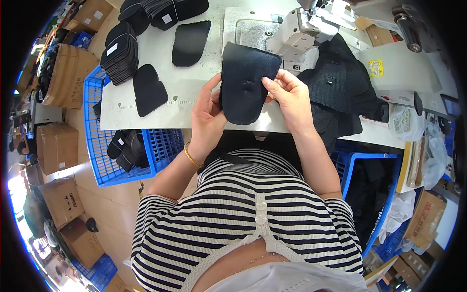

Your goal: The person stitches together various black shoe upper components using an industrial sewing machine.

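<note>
Between my two hands I hold up a black padded fabric piece [245, 102], wide at the top and rounded at the bottom. My left hand [208, 106] grips its left edge, the fingers partly hidden behind it. My right hand [290, 97] pinches its right edge, thumb on the front face near two small dents. Just beyond it stands a white sewing machine [296, 36] on the white worktable [194, 117]. Two loose flat black pieces, one notched [148, 90] and one smooth-edged [191, 44], lie to the left.
Bundled stacks of black pieces [119, 58] stand at the table's far left. More black pieces [335, 87] are heaped right of the machine and hang over the edge. A blue basket [165, 146] sits left below the table, another blue crate [369, 156] at right. Cardboard boxes [57, 146] line the left floor.
</note>
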### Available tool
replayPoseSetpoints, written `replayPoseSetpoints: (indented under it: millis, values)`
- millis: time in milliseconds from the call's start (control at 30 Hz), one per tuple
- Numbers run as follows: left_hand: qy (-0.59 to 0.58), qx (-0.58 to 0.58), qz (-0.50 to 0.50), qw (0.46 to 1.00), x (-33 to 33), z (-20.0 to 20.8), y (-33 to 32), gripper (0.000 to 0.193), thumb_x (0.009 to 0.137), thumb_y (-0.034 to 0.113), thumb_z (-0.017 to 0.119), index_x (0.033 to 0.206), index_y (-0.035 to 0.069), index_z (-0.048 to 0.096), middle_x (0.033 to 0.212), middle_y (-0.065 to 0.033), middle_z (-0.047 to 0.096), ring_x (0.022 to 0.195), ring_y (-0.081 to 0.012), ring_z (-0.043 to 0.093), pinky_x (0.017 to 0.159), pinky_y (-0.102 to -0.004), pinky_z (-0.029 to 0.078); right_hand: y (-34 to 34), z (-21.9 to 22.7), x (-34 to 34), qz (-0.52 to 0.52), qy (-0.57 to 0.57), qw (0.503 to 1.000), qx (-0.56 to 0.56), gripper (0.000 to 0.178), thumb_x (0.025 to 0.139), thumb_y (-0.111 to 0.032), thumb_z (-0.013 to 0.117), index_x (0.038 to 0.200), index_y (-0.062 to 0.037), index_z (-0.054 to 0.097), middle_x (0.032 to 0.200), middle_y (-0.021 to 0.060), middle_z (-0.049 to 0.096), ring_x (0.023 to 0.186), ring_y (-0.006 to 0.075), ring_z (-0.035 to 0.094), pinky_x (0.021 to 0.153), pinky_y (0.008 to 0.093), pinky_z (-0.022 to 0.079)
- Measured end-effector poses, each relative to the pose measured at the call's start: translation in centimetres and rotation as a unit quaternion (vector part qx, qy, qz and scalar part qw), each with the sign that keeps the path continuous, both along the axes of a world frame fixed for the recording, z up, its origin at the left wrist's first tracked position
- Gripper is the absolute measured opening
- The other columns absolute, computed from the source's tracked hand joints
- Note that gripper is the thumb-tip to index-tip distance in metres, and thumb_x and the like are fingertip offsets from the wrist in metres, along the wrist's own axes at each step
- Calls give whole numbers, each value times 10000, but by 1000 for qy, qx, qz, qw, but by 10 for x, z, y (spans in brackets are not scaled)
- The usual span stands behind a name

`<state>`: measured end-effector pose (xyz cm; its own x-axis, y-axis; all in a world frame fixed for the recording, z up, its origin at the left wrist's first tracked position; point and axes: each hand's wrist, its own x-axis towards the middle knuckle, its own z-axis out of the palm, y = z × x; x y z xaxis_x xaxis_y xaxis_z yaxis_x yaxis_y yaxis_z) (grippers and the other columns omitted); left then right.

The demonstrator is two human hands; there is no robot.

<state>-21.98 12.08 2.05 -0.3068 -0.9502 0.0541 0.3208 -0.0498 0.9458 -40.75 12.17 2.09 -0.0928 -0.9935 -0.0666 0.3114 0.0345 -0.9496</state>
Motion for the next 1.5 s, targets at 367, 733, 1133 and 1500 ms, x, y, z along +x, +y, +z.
replayPoseSetpoints:
  millis: [367, 733, 1133, 1500]
  values:
    - [-13, 39, 33, 999, 8, -5, -22, 381, 861, -31, 622, 1225, -21, 512, 1002, -90, 642, 884, -99, 600, 748, -231, 498, 1, 5, 4, 10, 3, 999, 30, 319, 846, -39, 687, 1146, 22, 596, 825, 8, 655, 653, 22, 548, 558, 172, 433]
    - [-91, -76, 77, 990, 6, -15, -19, 554, 814, -55, 673, 1315, 33, 454, 941, -24, 502, 744, -74, 588, 627, -188, 493, 3, 4, 3, -27, 102, 994, -16, 627, 797, 40, 688, 1372, -84, 471, 766, -53, 511, 662, 4, 499, 535, 164, 414]
    - [-108, -77, 68, 989, 11, -20, -24, 574, 810, -64, 670, 1327, 40, 446, 925, -12, 494, 743, -62, 567, 639, -183, 489, 0, -3, 5, -14, 57, 998, -14, 576, 820, 3, 695, 1347, -18, 463, 904, 4, 592, 720, 25, 549, 594, 172, 455]
    - [-556, -309, 331, 697, 93, 18, -101, 397, 851, 232, 670, 1172, 19, 576, 1109, -141, 558, 968, -283, 568, 841, -373, 473, 16, 4, -10, -57, 192, 976, -79, 420, 845, 14, 624, 1252, 32, 522, 1177, 104, 603, 965, 134, 603, 817, 267, 500]
